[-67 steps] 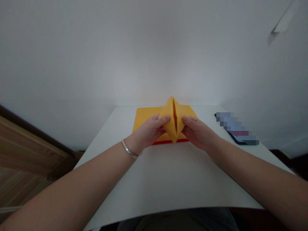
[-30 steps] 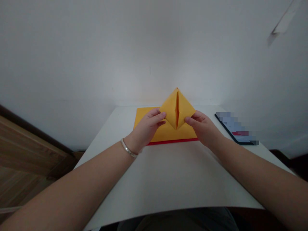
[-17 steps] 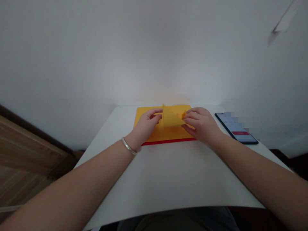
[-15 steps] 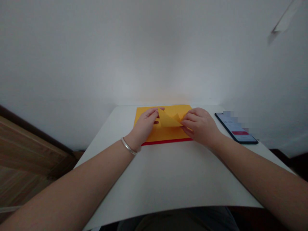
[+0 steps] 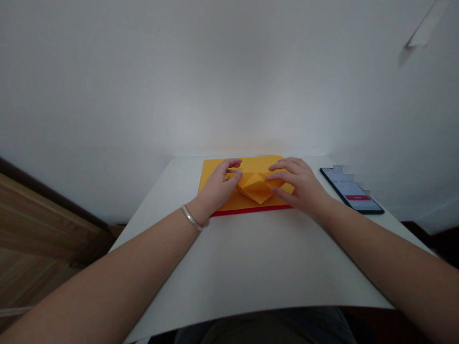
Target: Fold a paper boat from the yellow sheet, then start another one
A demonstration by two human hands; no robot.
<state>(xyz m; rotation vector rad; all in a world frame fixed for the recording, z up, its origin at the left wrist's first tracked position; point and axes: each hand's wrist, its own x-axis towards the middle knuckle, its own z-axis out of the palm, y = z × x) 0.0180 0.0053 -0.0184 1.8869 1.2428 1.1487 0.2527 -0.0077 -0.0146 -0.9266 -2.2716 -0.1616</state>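
Note:
A folded piece of orange paper [image 5: 255, 187] lies on a stack of orange sheets [image 5: 211, 172] with a red sheet at the bottom edge [image 5: 251, 210], at the far middle of the white table [image 5: 244, 258]. My left hand [image 5: 218, 185] touches the fold's left side with curled fingertips. My right hand [image 5: 301, 185] rests on its right side, fingers stretched out and apart, pressing down. A silver bracelet [image 5: 191, 220] sits on my left wrist.
A phone [image 5: 351, 196] with a lit screen lies on the table to the right of the sheets. A white wall stands right behind the table. Wooden flooring [image 5: 32, 239] shows at the left, below the table's edge.
The folded paper was held up in both hands a second ago. It has come down onto the stack and been flattened. My right fingers have opened out over it.

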